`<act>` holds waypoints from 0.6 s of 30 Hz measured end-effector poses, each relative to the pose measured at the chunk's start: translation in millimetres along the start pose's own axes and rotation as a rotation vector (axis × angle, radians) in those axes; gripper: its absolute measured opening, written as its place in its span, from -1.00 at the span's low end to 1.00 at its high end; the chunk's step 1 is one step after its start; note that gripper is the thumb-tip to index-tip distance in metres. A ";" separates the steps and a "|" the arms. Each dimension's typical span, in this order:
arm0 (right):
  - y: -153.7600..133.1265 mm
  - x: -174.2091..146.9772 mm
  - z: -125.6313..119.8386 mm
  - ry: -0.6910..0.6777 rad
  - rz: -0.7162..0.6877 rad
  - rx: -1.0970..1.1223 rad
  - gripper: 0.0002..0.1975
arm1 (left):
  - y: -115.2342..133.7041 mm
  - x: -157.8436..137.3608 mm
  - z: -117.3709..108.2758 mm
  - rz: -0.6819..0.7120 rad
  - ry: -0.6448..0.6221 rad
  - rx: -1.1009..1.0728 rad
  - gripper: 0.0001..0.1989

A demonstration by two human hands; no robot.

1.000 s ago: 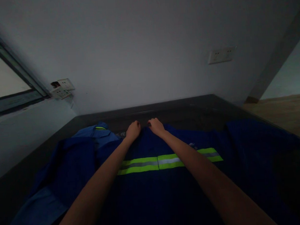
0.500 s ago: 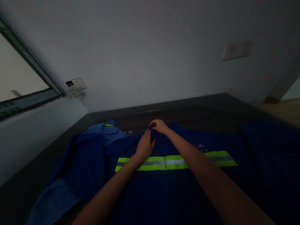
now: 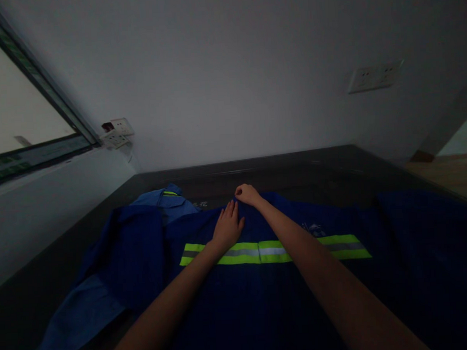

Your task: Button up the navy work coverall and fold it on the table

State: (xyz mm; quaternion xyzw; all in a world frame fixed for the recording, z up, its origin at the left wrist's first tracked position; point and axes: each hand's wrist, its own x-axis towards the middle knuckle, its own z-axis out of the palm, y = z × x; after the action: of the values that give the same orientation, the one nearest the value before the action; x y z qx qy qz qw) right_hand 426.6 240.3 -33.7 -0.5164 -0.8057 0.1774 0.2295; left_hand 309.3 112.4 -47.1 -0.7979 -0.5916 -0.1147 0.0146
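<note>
A dark blue work jacket lies spread out in front of me, a yellow-green and grey reflective band across its chest. My left hand rests flat on the upper front of the jacket, just above the band, with its fingers stretched toward the collar. Beside those fingertips, at the collar edge, my right hand is closed in a pinch. What sits between its thumb and finger is too small and dark to make out. One sleeve is folded at the left.
A lighter blue garment with a yellow-green strip lies partly under the jacket at the left. The dark table meets a pale wall bearing sockets at right and more sockets in the left corner. A window frame is at far left.
My right hand has lifted slightly at the collar, and the bit of blue cloth seen at its fingertips before has dropped from view. My left hand stays nearly in place.
</note>
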 end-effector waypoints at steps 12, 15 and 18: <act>5.3 -7.0 -5.4 0.011 -0.008 0.015 -0.85 | 1.9 -1.6 -3.7 -0.028 -0.038 0.046 -0.42; 2.2 -6.1 2.7 0.058 0.081 0.005 -0.88 | 1.5 -0.7 -5.1 -0.061 -0.078 0.068 -0.41; -0.9 -6.3 7.7 0.100 0.161 -0.003 -0.90 | 1.8 2.3 -6.2 -0.103 -0.115 0.085 -0.39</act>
State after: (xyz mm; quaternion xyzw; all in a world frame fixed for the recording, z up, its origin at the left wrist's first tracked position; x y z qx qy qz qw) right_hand 423.9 233.8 -40.8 -0.5880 -0.7495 0.1679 0.2537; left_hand 310.5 113.0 -40.4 -0.7704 -0.6360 -0.0441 0.0086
